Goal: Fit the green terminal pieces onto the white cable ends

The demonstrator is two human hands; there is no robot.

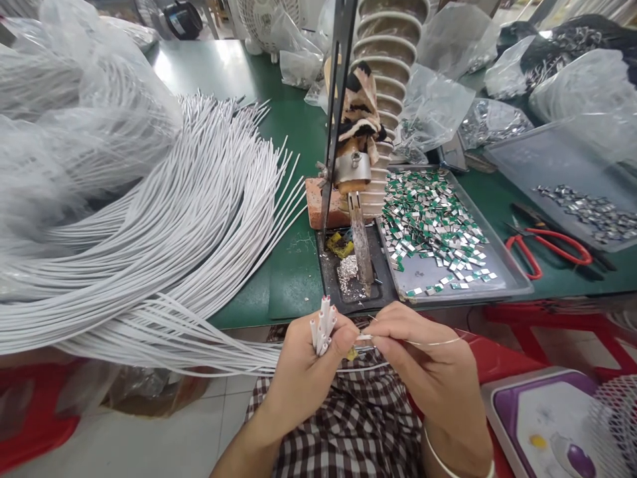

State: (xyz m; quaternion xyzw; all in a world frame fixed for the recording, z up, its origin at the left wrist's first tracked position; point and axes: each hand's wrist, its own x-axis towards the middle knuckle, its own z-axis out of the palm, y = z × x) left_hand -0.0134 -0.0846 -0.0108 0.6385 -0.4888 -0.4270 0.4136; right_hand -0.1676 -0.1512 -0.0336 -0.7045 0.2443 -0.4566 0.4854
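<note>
My left hand (311,362) is closed around a bundle of white cables (323,328), their cut ends pointing up with reddish cores showing. Close beside it, over the table's front edge, my right hand (423,355) pinches a small whitish piece, perhaps a cable end, between thumb and fingers. A thin pale wire (432,343) runs across that hand's fingers; where it ends is hidden. Just beyond both hands, a mounted soldering iron (362,252) points down into a black tray (383,279) holding silvery crumbs and a yellow scrap.
Many white cables (199,219) cover the left side, partly under plastic film. A metal tray (507,282) of small green circuit boards (428,212) lies right of the iron. Red-handled pliers (557,242), a grey tray (537,153) of metal parts and a ribbed hose (388,53) are beyond.
</note>
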